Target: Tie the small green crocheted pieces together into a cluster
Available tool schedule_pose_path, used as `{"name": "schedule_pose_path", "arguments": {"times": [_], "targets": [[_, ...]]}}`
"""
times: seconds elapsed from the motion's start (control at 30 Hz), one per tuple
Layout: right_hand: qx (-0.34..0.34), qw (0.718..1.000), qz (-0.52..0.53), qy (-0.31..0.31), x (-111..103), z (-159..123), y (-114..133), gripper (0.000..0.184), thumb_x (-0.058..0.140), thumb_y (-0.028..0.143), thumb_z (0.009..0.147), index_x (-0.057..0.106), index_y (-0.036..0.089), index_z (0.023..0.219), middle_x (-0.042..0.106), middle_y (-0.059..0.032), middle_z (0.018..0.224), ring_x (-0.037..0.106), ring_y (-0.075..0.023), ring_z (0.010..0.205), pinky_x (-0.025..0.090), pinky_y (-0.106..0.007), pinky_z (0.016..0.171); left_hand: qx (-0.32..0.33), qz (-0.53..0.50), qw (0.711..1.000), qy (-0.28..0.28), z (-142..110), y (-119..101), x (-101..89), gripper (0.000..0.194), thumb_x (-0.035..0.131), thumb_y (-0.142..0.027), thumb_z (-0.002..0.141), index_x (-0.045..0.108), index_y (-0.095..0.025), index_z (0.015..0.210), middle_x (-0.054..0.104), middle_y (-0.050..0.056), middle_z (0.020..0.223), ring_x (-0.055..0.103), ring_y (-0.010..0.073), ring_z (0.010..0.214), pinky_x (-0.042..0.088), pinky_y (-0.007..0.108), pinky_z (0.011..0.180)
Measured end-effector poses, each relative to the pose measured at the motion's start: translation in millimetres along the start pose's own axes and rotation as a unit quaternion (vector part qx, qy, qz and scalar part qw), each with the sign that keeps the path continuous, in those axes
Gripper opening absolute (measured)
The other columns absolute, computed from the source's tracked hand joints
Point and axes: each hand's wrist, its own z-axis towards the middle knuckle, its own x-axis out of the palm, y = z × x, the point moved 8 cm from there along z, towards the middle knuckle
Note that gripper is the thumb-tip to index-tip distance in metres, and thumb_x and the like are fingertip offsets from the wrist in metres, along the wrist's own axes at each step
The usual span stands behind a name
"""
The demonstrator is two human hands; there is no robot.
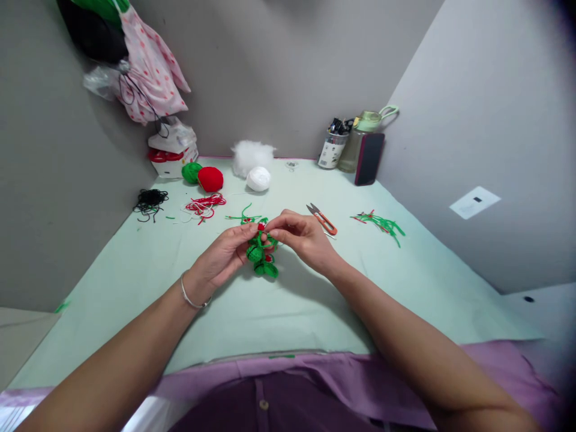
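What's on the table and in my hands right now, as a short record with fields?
Left hand: holds green crocheted piece with red parts
Right hand: fingertips at the piece's top
Yarn balls: green ball, red ball, white ball
Behind white ball: white fluff
Cutting tool: orange-handled snips, beyond right hand
Loose strands: black strands, red strands, green strands
Back right: pen cup, bottle, phone

A pale green tabletop (315, 318) bears yarn balls (210, 179); snips (330, 225); thread scraps (384, 225)

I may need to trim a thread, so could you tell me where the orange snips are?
In the head view, the orange snips lie just right of the right hand.
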Motion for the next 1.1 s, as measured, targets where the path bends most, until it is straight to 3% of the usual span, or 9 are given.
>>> {"name": "schedule_pose_path", "arguments": {"times": [0.17,0.4,0.5,0.6,0.7,0.8,0.87,0.97,1.1], "targets": [[0.022,0.999,-0.013,-0.03,0,2,-9,0.01,0.069,0.027,0.085,0.066,0.018,0.087,0.068,-0.0012,0.077,0.065,-0.0145,0.071,0.055,-0.031,0.07,0.014,0.005,0.999,-0.03,1,-1,-3.4,0.017,0.079,-0.021,0.081,0.069,-0.011,0.091,0.074,0.006,0.083,0.071,0.0139,0.073,0.059,0.021,0.069],[-0.015,0.993,-0.105,-0.057,-4,-1,-5,0.007,0.055,0.022,0.094,0.061,0.02,0.096,0.068,-0.0006,0.077,0.067,-0.0145,0.068,0.054,-0.031,0.069,0.034,0.04,0.997,-0.05,0,-2,-5.5,0.016,0.077,-0.021,0.082,0.067,-0.012,0.09,0.07,0.002,0.08,0.068,0.0113,0.068,0.056,0.019,0.065],[-0.096,0.955,-0.262,-0.101,-11,-4,14,0.011,0.054,0.022,0.097,0.065,0.02,0.099,0.068,-0.0047,0.088,0.065,-0.016,0.077,0.051,-0.032,0.074,0.029,0.06,0.996,-0.055,0,1,-6.7,0.017,0.076,-0.024,0.083,0.066,-0.013,0.09,0.067,0.001,0.077,0.067,0.0122,0.067,0.055,0.022,0.066],[-0.19,0.903,-0.38,-0.066,0,-7,29,0.011,0.06,0.023,0.096,0.07,0.019,0.096,0.065,-0.0081,0.094,0.062,-0.0185,0.086,0.048,-0.032,0.075,0.024,0.087,0.994,-0.059,0,5,-7.9,0.019,0.076,-0.028,0.082,0.067,-0.013,0.089,0.066,0.001,0.076,0.064,0.0112,0.068,0.052,0.02,0.064],[-0.213,0.869,-0.446,-0.008,13,-8,27,0.018,0.055,0.02,0.098,0.071,0.018,0.092,0.064,-0.0095,0.094,0.059,-0.0192,0.087,0.047,-0.03,0.072,0.019,0.118,0.99,-0.078,1,8,-10.8,0.022,0.078,-0.03,0.078,0.067,-0.014,0.086,0.066,0.001,0.075,0.061,0.0103,0.066,0.048,0.019,0.06],[-0.197,0.854,-0.481,0.025,19,-8,24,0.019,0.052,0.019,0.098,0.068,0.017,0.088,0.064,-0.0098,0.093,0.058,-0.0198,0.088,0.046,-0.03,0.072,0.021,0.141,0.984,-0.104,1,9,-13.0,0.023,0.079,-0.03,0.075,0.065,-0.014,0.082,0.065,0.0,0.073,0.058,0.0094,0.063,0.044,0.018,0.056],[-0.193,0.862,-0.467,0.035,22,-9,25,0.019,0.052,0.017,0.097,0.067,0.016,0.085,0.064,-0.0093,0.091,0.058,-0.019,0.087,0.045,-0.029,0.071,0.025,0.158,0.982,-0.099,1,9,-10.7,0.023,0.079,-0.03,0.074,0.064,-0.014,0.08,0.063,0.0,0.07,0.056,0.0088,0.062,0.042,0.018,0.056],[-0.186,0.909,-0.373,0.001,15,-7,29,0.017,0.055,0.015,0.093,0.066,0.016,0.08,0.062,-0.0066,0.088,0.057,-0.0155,0.08,0.044,-0.028,0.069,0.013,0.177,0.982,-0.07,3,13,-5.4,0.024,0.079,-0.032,0.076,0.063,-0.014,0.079,0.058,-0.002,0.066,0.054,0.0087,0.06,0.044,0.019,0.058],[-0.082,0.976,-0.2,-0.038,1,2,12,0.011,0.06,0.02,0.088,0.065,0.017,0.079,0.063,-0.0018,0.081,0.058,-0.0129,0.073,0.044,-0.025,0.064,-0.013,0.157,0.986,-0.062,1,15,-5.5,0.022,0.076,-0.032,0.08,0.064,-0.015,0.087,0.053,-0.005,0.068,0.047,0.0074,0.056,0.054,0.027,0.068]]}}
